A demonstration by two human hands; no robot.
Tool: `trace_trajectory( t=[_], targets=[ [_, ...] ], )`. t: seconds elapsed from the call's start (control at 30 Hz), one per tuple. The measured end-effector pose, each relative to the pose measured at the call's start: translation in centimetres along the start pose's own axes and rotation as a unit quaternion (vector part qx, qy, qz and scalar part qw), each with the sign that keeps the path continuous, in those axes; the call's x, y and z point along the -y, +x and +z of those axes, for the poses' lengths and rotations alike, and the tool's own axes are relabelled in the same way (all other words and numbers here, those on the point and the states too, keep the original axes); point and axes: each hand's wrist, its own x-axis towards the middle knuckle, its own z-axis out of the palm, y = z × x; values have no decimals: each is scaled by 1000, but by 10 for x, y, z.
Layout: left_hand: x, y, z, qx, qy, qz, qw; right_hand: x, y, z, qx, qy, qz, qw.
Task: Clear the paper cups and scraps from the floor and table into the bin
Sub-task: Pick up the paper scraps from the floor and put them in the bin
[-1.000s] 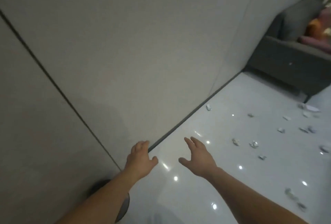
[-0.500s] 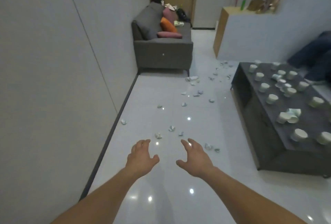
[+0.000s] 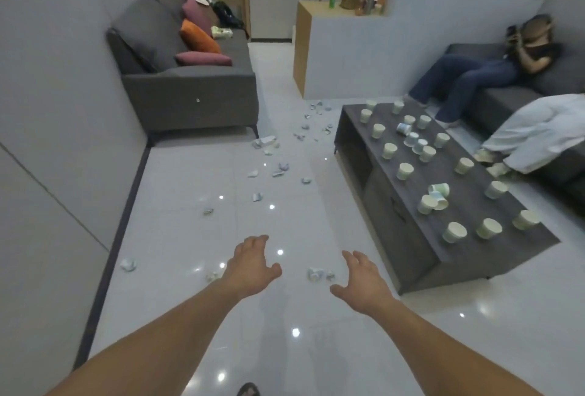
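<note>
Several pale paper cups (image 3: 405, 171) stand upside down or lie tipped on the dark grey low table (image 3: 468, 256) at the right. Crumpled paper scraps (image 3: 280, 169) are strewn over the glossy white floor from near my hands back to the sofa. One crushed scrap (image 3: 316, 274) lies between my hands, another (image 3: 128, 264) near the left wall. My left hand (image 3: 251, 264) and my right hand (image 3: 364, 283) are stretched forward above the floor, fingers relaxed, holding nothing. No bin is in view.
A grey sofa (image 3: 190, 91) with cushions stands against the left wall. A person (image 3: 474, 76) sits on a second dark sofa at the right, a white garment (image 3: 538, 133) beside them. A white partition (image 3: 380, 47) with bottles on top and a wooden door stand behind.
The view has swung from the left wall and floor corner round to the whole room, bringing the table, cups and seated person into sight. Both hands stay outstretched and empty.
</note>
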Motion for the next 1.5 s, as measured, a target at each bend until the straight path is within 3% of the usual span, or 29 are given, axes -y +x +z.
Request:
trace_trajectory(
  t=[0.2,0.4,0.77,0.93,1.2,1.5],
  targets=[
    [-28,97,-15,40,27,12,999,-15,74,-27,-1,32,31,999],
    [-68,191,14,84,42,1,996,-54,169,-38,34,41,32,998],
    [-123,364,127,139,18,-159,977,-162,386,-17,202,6,-17,979],
    [-89,429,218,162,-15,-194,967,-201,474,66,242,-8,-19,970],
    [32,505,418,233,-30,-228,945,-282,590,287,287,-33,-4,957],
    [126,520,569,242,-87,-223,940,-336,643,469,294,-153,-112,937]
  ],
)
